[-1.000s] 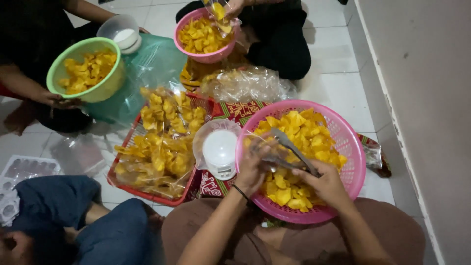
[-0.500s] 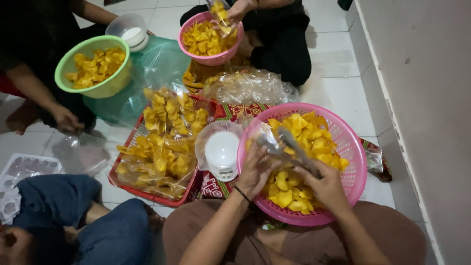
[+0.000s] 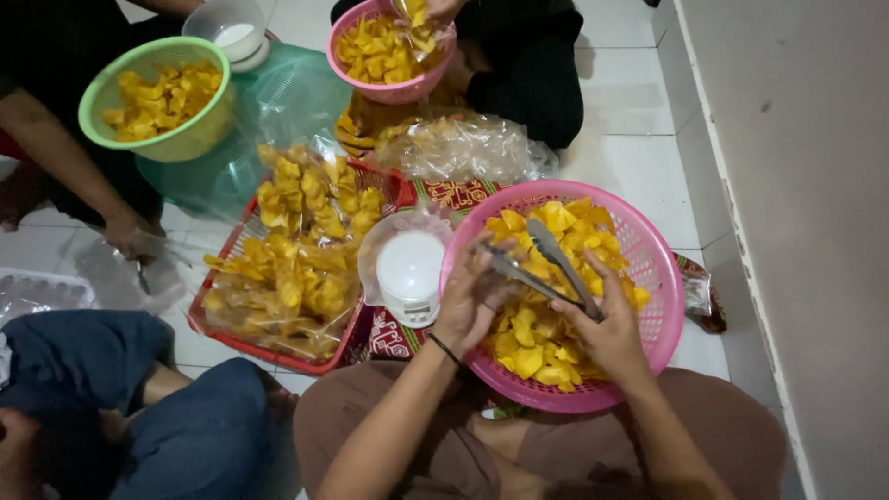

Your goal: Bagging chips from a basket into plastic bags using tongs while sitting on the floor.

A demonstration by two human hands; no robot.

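A pink mesh basket (image 3: 659, 278) full of yellow chips (image 3: 546, 324) rests on my lap. My right hand (image 3: 607, 324) grips a pair of metal tongs (image 3: 542, 264) over the chips. My left hand (image 3: 472, 296) is at the basket's left rim, fingers curled by the tongs' tips and what looks like a clear plastic bag; whether it holds the bag I cannot tell. A small white kitchen scale (image 3: 409, 276) with a clear bowl on it stands just left of the basket.
A red tray (image 3: 389, 185) holds several filled chip bags. Other people sit around with a green bowl (image 3: 167, 102) and a pink bowl (image 3: 389, 46) of chips. Another person's hand (image 3: 130, 231) rests on the floor. A wall (image 3: 796, 185) runs along the right.
My left hand has closed in against the tongs' tips at the basket rim. The view has shifted slightly. The person at left lowered a hand to the floor.
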